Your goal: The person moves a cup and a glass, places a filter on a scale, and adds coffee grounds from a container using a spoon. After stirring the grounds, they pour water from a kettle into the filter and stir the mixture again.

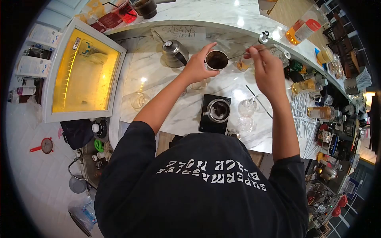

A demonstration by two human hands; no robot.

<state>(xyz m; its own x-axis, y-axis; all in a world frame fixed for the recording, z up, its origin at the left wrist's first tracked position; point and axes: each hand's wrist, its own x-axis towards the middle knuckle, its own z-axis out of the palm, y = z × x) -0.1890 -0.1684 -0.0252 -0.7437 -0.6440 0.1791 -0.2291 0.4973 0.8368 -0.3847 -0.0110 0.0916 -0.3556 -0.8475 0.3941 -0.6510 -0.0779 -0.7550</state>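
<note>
My left hand (198, 64) is wrapped around a cup (217, 60) with a pale rim, tilted so that dark brown contents show inside. Pinched in my right hand (266, 65) is a thin metal spoon (237, 56). Its shaft reaches over the cup's right rim; the tip cannot be made out. Left of the cup stands a steel gooseneck kettle (171, 49) with a black handle. Nearer my body, a glass vessel (219, 111) with dark liquid and some froth rests on a black scale (205, 123).
Clear glasses (246, 123) and a black straw (254, 95) are right of the scale, another glass (139, 100) at left. A lit glass-door fridge (85, 75) borders the counter's left. Bottles (309, 86) and many wrapped straws (305, 119) line the right. A raised ledge (222, 14) runs behind.
</note>
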